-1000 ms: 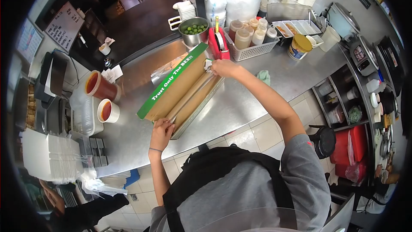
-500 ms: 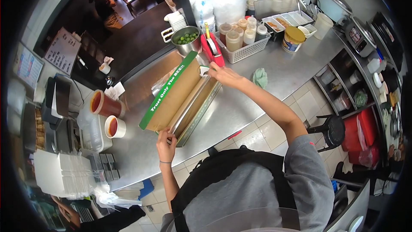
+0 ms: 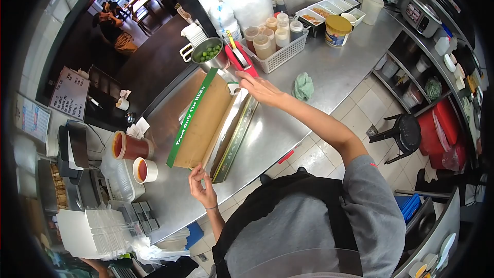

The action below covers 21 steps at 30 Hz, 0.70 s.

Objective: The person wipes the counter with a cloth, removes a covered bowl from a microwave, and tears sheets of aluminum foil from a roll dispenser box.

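A long cardboard box [image 3: 201, 135] with a green-edged flap lies open and slanted on the steel counter. Inside it rests a shiny foil roll [image 3: 226, 123]. My left hand [image 3: 203, 188] is at the box's near end, its fingers bent by the corner; whether they pinch anything is unclear. At the far end, my right hand [image 3: 259, 88] has its fingers together over the box's corner, and what lies under them is hidden. A red tape dispenser [image 3: 240, 57] stands just beyond my right hand.
A pot of green limes [image 3: 209, 53], a basket of squeeze bottles [image 3: 282, 54] and a green cloth [image 3: 303, 86] sit beyond the box. Left are sauce containers [image 3: 145, 170] and stacked white boxes [image 3: 98, 231]. A black stool [image 3: 404, 135] stands right.
The view has shifted and turned. The box now stands more upright in view, and my left hand's fingers have lifted and loosened at its near end. My right hand stays at the far end.
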Each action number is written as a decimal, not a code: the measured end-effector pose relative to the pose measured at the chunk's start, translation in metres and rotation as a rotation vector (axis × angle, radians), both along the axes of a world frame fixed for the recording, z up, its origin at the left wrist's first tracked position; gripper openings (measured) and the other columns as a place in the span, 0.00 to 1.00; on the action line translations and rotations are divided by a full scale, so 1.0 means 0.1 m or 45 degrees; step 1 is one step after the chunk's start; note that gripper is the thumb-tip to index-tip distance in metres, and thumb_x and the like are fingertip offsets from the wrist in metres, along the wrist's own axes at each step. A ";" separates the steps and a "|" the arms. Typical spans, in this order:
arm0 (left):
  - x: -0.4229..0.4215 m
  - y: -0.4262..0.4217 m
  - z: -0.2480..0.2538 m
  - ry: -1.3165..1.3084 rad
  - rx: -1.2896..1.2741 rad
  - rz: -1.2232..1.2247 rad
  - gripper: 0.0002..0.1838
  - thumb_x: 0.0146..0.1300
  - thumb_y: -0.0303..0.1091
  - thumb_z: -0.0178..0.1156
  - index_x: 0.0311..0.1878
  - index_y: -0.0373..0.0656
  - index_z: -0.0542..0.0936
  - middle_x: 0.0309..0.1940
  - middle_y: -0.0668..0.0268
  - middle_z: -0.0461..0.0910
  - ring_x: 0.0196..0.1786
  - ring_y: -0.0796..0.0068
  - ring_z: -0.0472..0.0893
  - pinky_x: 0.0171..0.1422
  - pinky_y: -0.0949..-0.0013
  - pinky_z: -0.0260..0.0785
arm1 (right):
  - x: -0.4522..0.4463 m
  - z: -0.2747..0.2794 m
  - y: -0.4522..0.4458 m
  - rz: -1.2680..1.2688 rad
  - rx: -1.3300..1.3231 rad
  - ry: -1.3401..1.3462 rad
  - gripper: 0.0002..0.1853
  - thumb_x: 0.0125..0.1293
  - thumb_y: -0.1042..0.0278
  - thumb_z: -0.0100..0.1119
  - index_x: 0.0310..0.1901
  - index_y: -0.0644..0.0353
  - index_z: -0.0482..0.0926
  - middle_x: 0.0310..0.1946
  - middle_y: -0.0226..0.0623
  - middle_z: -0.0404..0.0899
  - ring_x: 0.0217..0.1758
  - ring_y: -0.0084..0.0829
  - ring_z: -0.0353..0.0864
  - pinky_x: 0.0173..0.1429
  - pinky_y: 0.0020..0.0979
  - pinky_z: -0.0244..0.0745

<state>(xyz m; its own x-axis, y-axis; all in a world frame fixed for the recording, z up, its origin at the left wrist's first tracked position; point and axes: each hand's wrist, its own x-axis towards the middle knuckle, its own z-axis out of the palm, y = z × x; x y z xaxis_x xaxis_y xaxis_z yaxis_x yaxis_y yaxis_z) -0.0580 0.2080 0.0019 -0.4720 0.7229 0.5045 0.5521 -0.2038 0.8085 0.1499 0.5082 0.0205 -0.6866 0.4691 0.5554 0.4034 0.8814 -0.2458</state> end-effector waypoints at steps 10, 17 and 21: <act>0.08 0.03 0.16 -0.115 0.228 -0.011 0.03 0.59 0.17 0.54 0.30 0.33 0.72 0.45 0.52 0.74 0.52 0.58 0.77 0.58 0.61 0.68 | 0.11 0.21 -0.11 -0.023 0.200 0.143 0.10 0.58 0.76 0.47 0.43 0.59 0.66 0.60 0.46 0.61 0.59 0.48 0.67 0.64 0.45 0.62; 0.21 -0.10 0.19 -0.013 0.141 -0.058 0.03 0.58 0.16 0.55 0.30 0.34 0.73 0.43 0.52 0.76 0.50 0.57 0.77 0.58 0.60 0.67 | 0.29 0.02 -0.29 -0.185 0.239 0.246 0.08 0.58 0.76 0.47 0.41 0.58 0.67 0.59 0.45 0.62 0.59 0.42 0.68 0.67 0.49 0.56; 0.19 -0.08 0.20 -0.051 0.126 -0.067 0.02 0.59 0.17 0.53 0.32 0.33 0.72 0.44 0.52 0.75 0.51 0.58 0.76 0.59 0.60 0.66 | 0.28 -0.04 -0.35 -0.247 0.130 0.326 0.08 0.58 0.75 0.49 0.39 0.58 0.68 0.59 0.45 0.62 0.59 0.41 0.69 0.67 0.52 0.55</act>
<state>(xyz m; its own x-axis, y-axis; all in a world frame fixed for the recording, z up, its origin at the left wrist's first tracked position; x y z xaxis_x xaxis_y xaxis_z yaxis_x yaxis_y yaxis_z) -0.0387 0.2003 0.0218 -0.4560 0.6950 0.5559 0.5062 -0.3112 0.8043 0.1779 0.4733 0.0164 -0.4224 0.5103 0.7491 0.5025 0.8197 -0.2751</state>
